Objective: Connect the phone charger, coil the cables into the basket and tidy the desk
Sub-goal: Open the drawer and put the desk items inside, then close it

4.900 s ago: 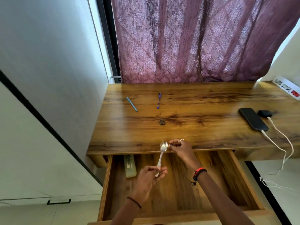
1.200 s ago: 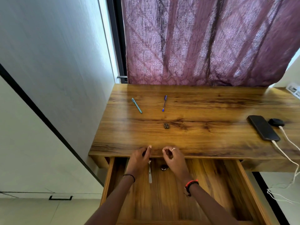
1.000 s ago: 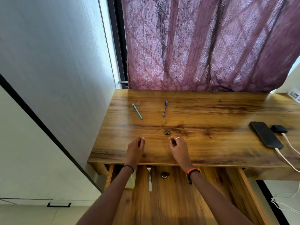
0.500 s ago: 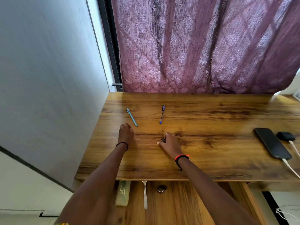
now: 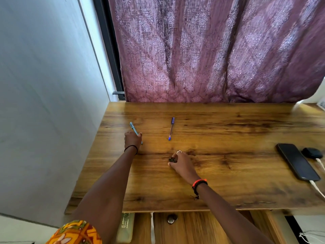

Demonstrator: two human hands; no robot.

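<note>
Gripping left hand (image 5: 133,139): I see fingers curled over the slim teal plastic pen (image 5: 132,126).
Right hand (image 5: 182,165): pinches small dark round object (image 5: 172,159).
Flat black phone (image 5: 297,161): well right of both hands, white cable (image 5: 316,188) attached.

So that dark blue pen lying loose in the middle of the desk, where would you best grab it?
Take the dark blue pen at mid-barrel, from straight above, with a thumb on one long side and a finger on the other. It lies flat on the desk, pointing almost straight away from the person, with bare wood on either side.
</note>
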